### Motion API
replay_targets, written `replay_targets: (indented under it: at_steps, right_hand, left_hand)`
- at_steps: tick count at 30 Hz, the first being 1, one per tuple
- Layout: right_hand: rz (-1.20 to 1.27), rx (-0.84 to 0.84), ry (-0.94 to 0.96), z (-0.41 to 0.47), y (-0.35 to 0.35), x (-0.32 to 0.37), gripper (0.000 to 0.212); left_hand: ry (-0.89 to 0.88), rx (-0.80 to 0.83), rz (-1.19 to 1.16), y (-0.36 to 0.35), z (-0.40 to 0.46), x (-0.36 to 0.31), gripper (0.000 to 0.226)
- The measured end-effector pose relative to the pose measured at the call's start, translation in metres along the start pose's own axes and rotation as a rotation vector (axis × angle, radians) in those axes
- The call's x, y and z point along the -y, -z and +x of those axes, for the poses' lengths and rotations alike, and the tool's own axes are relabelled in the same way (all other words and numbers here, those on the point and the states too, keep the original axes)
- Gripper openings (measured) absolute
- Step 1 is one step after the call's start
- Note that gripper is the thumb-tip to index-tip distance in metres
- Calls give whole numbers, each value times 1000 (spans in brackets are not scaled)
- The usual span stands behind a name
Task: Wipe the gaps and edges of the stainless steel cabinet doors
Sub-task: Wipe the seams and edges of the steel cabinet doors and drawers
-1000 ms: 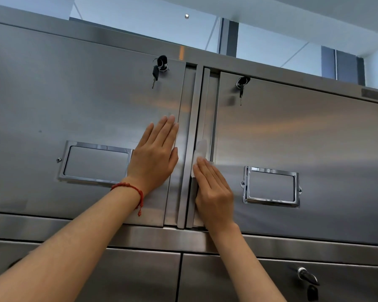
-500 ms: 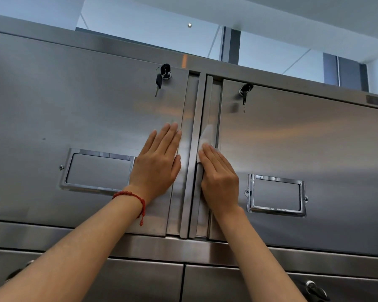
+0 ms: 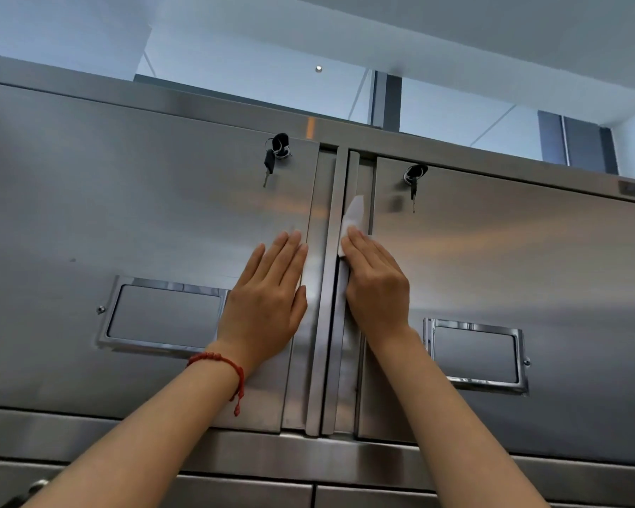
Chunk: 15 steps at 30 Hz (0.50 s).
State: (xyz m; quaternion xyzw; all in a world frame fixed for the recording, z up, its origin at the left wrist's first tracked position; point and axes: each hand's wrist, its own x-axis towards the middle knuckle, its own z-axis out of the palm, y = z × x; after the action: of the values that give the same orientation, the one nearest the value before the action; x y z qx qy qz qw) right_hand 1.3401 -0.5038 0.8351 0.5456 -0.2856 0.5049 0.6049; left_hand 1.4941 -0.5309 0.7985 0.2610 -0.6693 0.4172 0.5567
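On door edge, hand (image 3: pixel 376 284) presses wipe (image 3: pixel 353 218).

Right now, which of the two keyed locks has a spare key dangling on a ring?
The left door's lock: a black-headed spare key hangs from its ring. The right door's lock shows no ring.

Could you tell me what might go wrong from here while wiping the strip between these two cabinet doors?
The white wipe is only pressed under the right hand fingers, so it may slip free. Nearing the top, the hand could knock the right key. The left hand lies flat on the left door, likely leaving fingerprints.
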Motion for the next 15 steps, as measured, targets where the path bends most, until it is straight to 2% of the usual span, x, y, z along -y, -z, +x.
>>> replay_targets:
  at_steps: [15]
  right_hand:
    - [-3,10,3,38,-7,-11,31]
  left_hand:
    - [-3,-13,10,-2,-1,1,53]
